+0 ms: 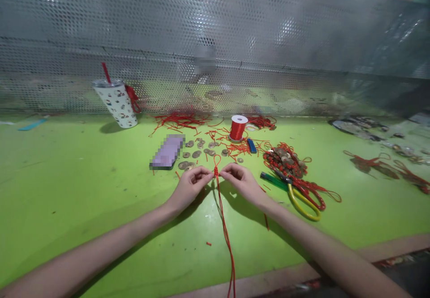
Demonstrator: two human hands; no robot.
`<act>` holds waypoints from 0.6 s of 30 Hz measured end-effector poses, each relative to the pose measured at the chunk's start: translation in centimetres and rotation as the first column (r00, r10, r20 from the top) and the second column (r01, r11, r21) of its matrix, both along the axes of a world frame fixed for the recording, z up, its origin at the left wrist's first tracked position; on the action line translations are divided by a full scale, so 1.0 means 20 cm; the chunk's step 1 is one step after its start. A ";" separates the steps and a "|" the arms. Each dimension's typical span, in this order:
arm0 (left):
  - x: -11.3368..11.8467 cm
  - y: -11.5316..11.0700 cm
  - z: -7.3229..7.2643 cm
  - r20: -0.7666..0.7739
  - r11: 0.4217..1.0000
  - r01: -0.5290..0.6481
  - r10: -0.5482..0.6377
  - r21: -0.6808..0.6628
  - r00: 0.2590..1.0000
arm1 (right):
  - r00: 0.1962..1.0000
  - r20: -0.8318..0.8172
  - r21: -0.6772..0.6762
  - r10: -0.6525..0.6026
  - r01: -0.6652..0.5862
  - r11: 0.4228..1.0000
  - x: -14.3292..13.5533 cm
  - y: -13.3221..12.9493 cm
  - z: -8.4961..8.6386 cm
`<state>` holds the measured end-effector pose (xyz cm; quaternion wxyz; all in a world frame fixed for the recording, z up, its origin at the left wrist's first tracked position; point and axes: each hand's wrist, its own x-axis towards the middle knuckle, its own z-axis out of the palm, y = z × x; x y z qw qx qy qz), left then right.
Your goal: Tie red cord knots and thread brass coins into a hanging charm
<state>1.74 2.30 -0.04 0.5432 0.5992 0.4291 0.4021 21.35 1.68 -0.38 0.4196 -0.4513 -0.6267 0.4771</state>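
Note:
Between my two hands is a red knotted cord (216,172), with a small loop at its top and long strands trailing down to the table's front edge. My left hand (194,182) is closed in a pinch at the left side of the knot. From the right, my right hand (239,179) pinches the other side with thumb and forefinger. The fingertips hide the exact bits of cord they grip. Just beyond the hands lie several bronze-coloured coins (196,154) and short red cord scraps (235,148).
A phone (168,151) and a patterned cup with straw (117,103) stand left. Behind the hands is a red cord spool (237,129), with a blue lighter (251,146) beside it. Scissors (304,202), a green lighter (274,180) and a coin-and-cord pile (285,160) lie right. Perforated metal (161,65) backs the table.

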 end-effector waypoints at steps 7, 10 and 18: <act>0.01 0.01 -0.02 -0.009 0.998 0.057 -0.057 -0.014 0.998 | 1.000 -0.015 0.000 0.001 -0.001 1.000 -0.01 -0.02 0.01; 0.01 0.01 -0.03 -0.022 0.998 0.062 -0.062 -0.019 0.998 | 1.000 -0.005 0.008 -0.004 0.004 1.000 -0.02 -0.03 0.01; 0.01 0.00 0.00 0.021 0.999 0.032 -0.031 -0.036 0.999 | 0.993 0.077 0.061 -0.087 0.083 0.995 -0.04 -0.05 0.02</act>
